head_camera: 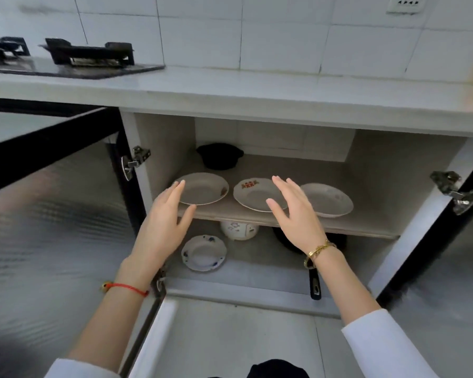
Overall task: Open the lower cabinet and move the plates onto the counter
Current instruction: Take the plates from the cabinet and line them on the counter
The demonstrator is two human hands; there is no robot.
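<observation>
Both hands spread empty before the shelf [257, 218]: left hand [163, 227] reaches the left plate [202, 188], right hand [295, 214] overlaps the middle plate [253, 196].

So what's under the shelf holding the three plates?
Under the shelf sit a small blue-patterned plate, a white patterned appliance and a dark pan with its handle pointing out. The right hand and the shelf cover most of the pan.
</observation>
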